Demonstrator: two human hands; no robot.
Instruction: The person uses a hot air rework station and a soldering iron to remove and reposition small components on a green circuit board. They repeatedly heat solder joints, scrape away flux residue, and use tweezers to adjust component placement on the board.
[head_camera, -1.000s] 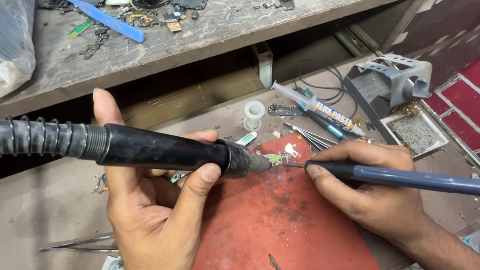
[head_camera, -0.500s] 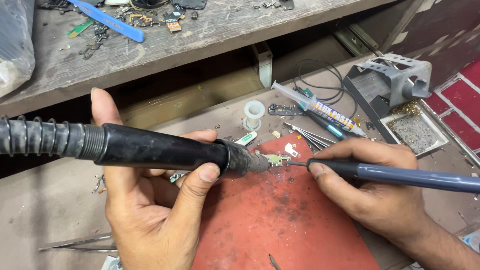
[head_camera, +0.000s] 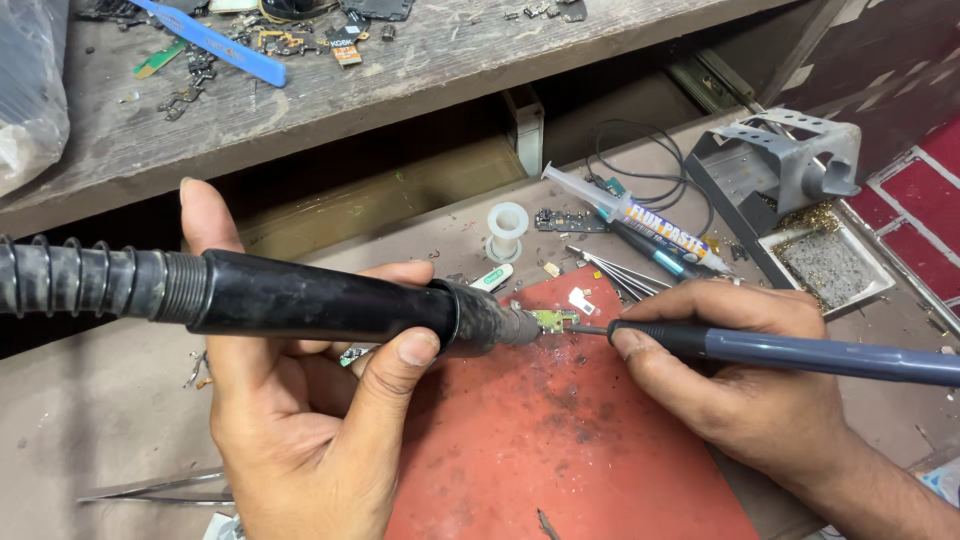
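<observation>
1. The red mat (head_camera: 560, 450) lies where it lay a second ago.
2. The left hand (head_camera: 300, 420) stays wrapped around the black hot-air handle (head_camera: 300, 300).
3. The right hand (head_camera: 750, 380) still pinches the blue-handled iron (head_camera: 800, 350).
4. Both tips keep meeting at the small green board (head_camera: 549, 320).

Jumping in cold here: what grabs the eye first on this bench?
The left hand grips a thick black hot-air handpiece across the frame, its nozzle at a tiny green circuit board on the red mat. From the right, the right hand points a blue-handled soldering iron at that board.
</observation>
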